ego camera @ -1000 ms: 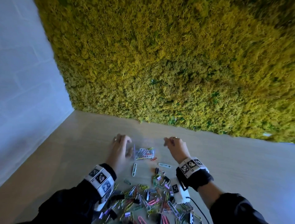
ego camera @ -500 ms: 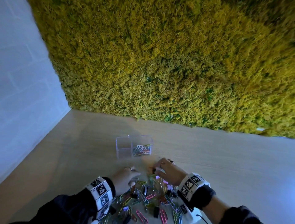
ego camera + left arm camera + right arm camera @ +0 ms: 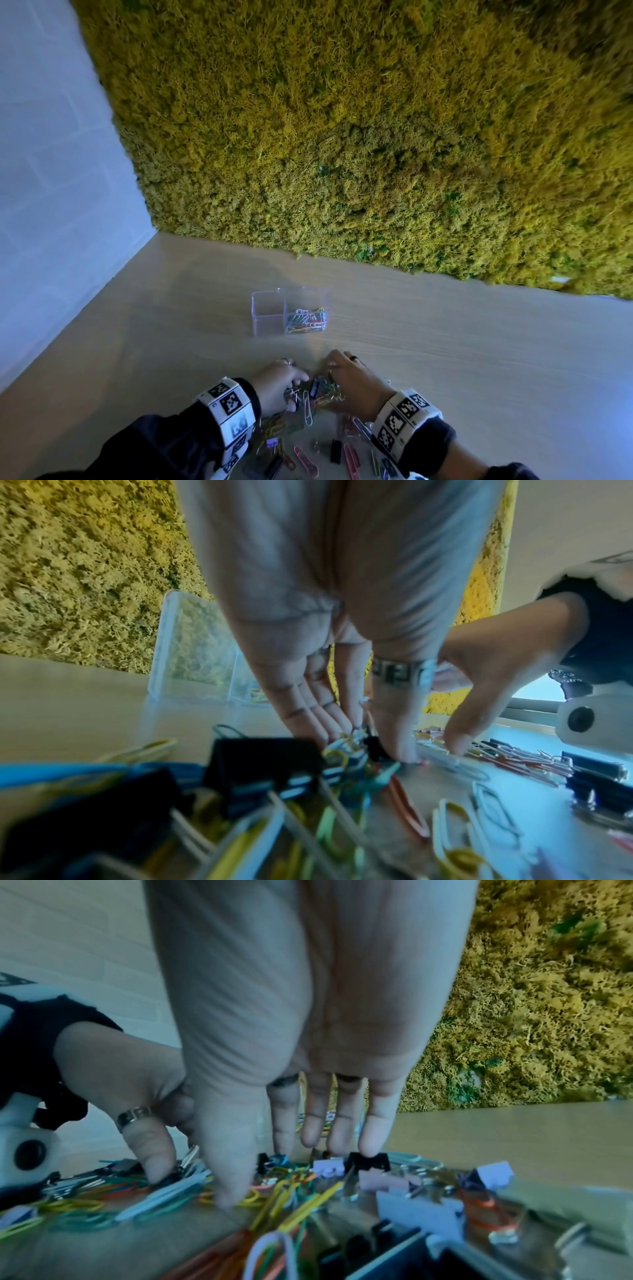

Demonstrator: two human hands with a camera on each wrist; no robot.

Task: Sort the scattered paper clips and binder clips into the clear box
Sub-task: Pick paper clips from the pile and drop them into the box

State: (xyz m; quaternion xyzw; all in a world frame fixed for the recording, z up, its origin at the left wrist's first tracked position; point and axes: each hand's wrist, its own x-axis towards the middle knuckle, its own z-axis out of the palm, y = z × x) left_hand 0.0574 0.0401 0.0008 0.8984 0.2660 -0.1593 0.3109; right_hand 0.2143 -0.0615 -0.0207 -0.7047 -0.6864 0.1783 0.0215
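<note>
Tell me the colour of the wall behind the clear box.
Yellow-green moss wall, clearest in the head view, behind the clear box.

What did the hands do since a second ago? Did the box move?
Both hands came back from the clear box to the pile of clips. The left hand and right hand now reach into it with fingers down; a firm hold isn't visible. The box stayed put, paper clips only in its right compartment.

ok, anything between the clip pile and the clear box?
Nothing visible. Bare table lies between the clip pile and the clear box, whose top is open. Both hands, left and right, are already on the pile.
</note>
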